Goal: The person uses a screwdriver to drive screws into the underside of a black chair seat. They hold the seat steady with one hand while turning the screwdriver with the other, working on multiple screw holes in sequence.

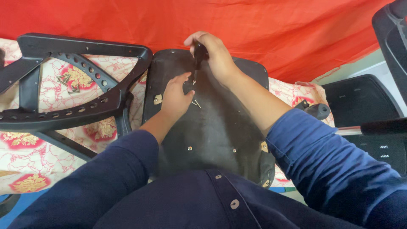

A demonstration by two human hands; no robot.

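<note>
Black and matte, the seat base [212, 123] lies upside down across a floral cloth [51, 148], its long axis running from the person's lap away toward the red fabric [275, 29] hung behind it. Near the far edge of the seat base the right hand [214, 53] is closed around the dark handle of a screwdriver [198, 57], which stands nearly upright, its thin shaft pointing down at the panel. Just nearer than that tip the left hand [176, 95] rests flat on the seat base, fingers loosely spread and holding nothing, thumb reaching toward the shaft. A small loose screw [196, 103] lies on the panel just right of the left hand. Left of the seat base, touching its far left corner, a black chair frame [80, 80] with rows of holes lies flat on the cloth, taking up most of that side. Right of the seat base a dark mesh panel [360, 101] lies well apart, with a strip of bare cloth between them. The near edge of the seat base is hidden under the navy sleeves [322, 161], so the only free room is along its right edge.
</note>
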